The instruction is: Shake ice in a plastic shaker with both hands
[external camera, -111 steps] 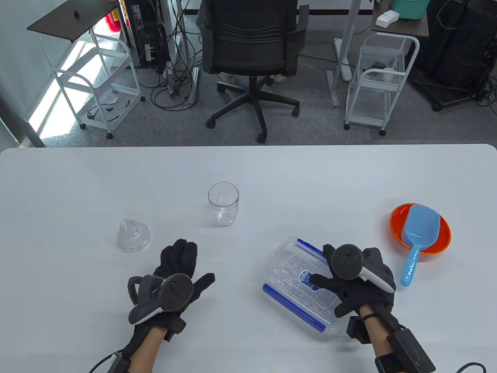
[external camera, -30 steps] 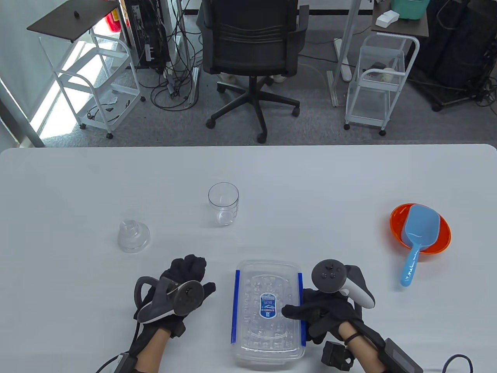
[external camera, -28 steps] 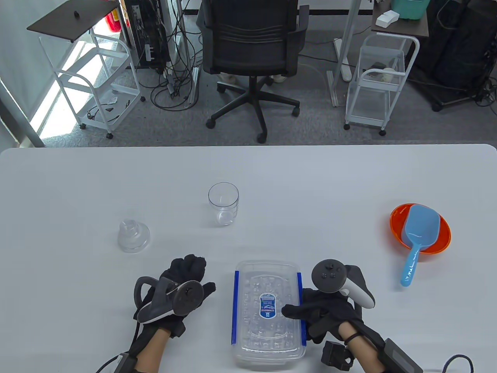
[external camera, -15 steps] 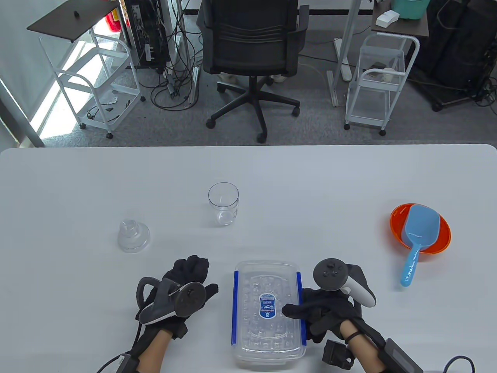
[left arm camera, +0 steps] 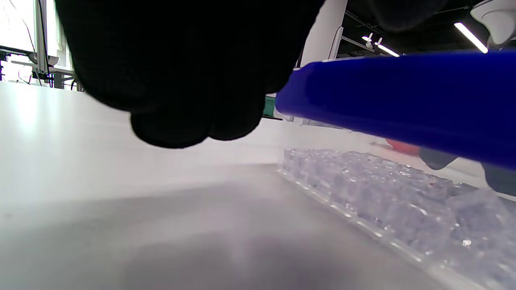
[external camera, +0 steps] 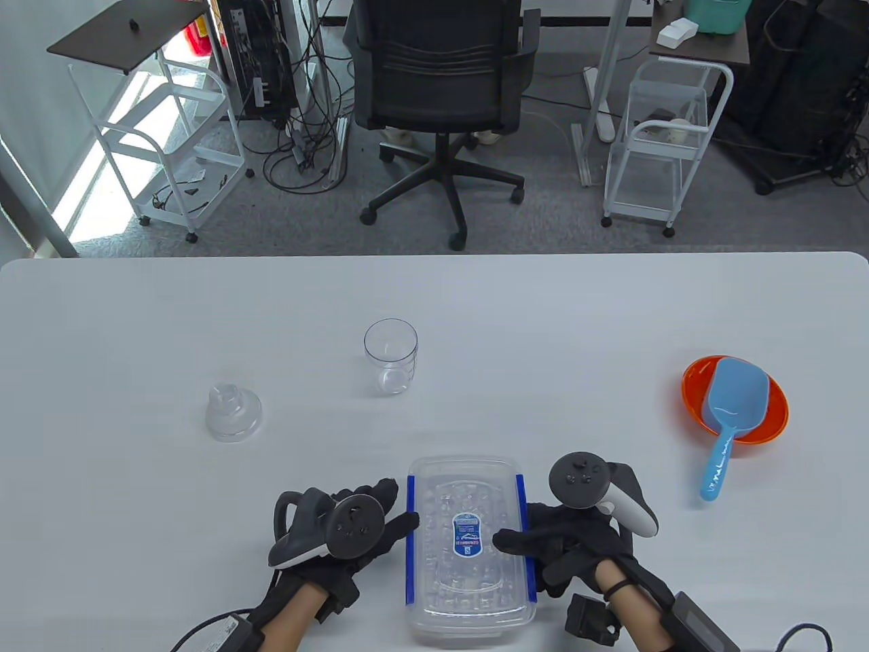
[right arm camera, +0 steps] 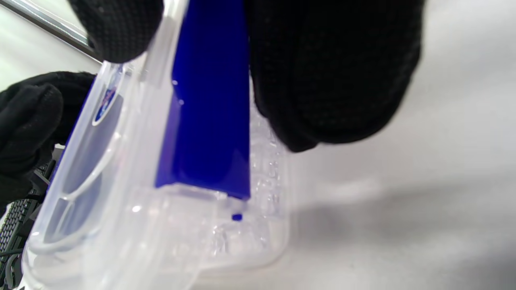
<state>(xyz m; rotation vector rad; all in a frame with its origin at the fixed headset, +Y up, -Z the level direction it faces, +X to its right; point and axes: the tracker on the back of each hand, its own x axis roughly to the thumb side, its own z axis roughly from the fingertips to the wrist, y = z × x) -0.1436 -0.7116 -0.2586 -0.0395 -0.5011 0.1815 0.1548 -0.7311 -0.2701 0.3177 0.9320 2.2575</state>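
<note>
Since half a second back the left hand (external camera: 339,536) has slid right across the table (external camera: 136,326) and now sits against the left blue clip (external camera: 410,540) of the ice container (external camera: 468,543); before that it was parked well clear of the box. Box itself hasn't shifted in that time, long axis running away from the person, near the front edge, lid on.

Left hand: fingertips (external camera: 380,492) reach the left side of the container, thumb at the clip. From the table view they look to be touching; in the left wrist view the curled fingers (left arm camera: 177,80) hang just beside the blue clip (left arm camera: 403,100), ice (left arm camera: 383,189) visible through the clear wall below it. Can't tell whether it has actually closed on anything; fingers loosely bent, not spread.

Right hand (external camera: 570,543): same pose as in the earlier frames, thumb lying over the lid near the label (external camera: 466,535), other fingers down the right side by the right blue clip (external camera: 524,536). Right wrist view confirms it grips the box edge: thumb on top of the lid, fingers (right arm camera: 330,72) pressed against the blue clip (right arm camera: 209,100).

Shaker cup (external camera: 390,354) stands upright and open mid-table, well apart from both hands. Its clear lid (external camera: 233,411) sits off to the left, apart from the cup. Blue scoop (external camera: 730,421) lies in the orange bowl (external camera: 699,380) at the right, handle hanging over the rim toward the person.
</note>
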